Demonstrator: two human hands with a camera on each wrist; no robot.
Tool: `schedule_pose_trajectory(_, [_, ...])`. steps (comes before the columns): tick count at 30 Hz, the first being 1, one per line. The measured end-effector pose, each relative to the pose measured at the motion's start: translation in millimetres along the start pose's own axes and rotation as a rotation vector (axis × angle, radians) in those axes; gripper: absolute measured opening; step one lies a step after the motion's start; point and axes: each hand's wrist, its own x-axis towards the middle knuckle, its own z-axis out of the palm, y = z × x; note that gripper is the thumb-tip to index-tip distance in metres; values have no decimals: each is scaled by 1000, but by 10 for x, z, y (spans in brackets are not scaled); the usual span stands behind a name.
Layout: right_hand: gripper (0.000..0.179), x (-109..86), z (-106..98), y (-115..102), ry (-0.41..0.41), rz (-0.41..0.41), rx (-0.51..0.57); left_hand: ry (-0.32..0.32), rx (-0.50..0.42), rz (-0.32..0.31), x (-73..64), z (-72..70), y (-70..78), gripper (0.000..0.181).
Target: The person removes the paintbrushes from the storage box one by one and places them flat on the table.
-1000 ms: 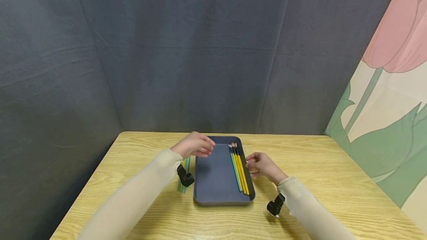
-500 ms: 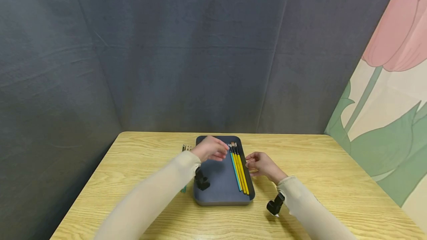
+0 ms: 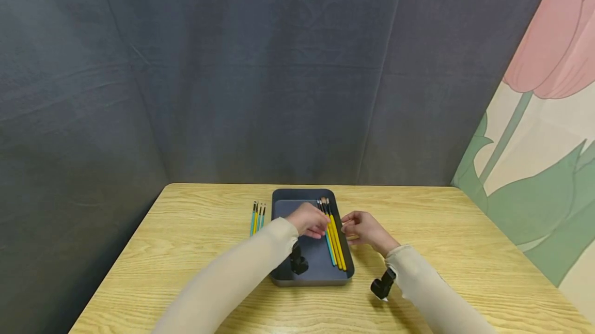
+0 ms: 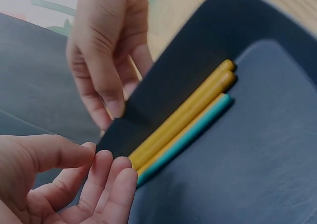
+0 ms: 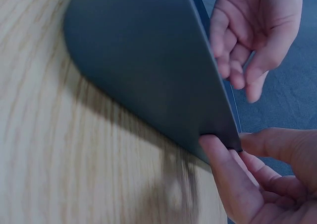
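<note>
My left hand (image 3: 310, 220) is over the dark grey tray (image 3: 321, 275), its fingertips at the paintbrushes (image 3: 341, 251) lying along the tray's right side. These have yellow handles and one teal handle. In the left wrist view the left hand's fingers (image 4: 101, 177) are loosely bent beside the brushes, with nothing seen between them; its fingertips overlap the handles, and I cannot tell whether they touch. At the tray's right wall, my right hand (image 3: 364, 231) pinches the rim between thumb and fingers, plain in the right wrist view (image 5: 277, 179).
Several more paintbrushes (image 3: 257, 220), teal and yellow, lie on the wooden table (image 3: 200, 251) just left of the tray, partly hidden by the left sleeve. A dark grey curtain (image 3: 279, 76) stands behind the table. A tulip-painted panel (image 3: 534, 169) stands at the right.
My left hand has moved right and nearer across the tray, from its left side to the brushes inside. The brushes left of the tray have come into fuller view. The right hand stays put.
</note>
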Motion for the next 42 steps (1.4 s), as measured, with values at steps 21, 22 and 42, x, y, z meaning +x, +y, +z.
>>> schedule_pose_trajectory(21, [26,-24,-14,-31,-2,-1,3,69,-29,-132,75,117,-54,13])
schedule_pose_trajectory(22, [25,-26,-19,-34,-6,-3,6,72,-25,-134,75,120,-54,10])
schedule_pose_trajectory(42, [27,-7,-11,-18,-9,-11,-20,147,135,-74,381,246,-197,15])
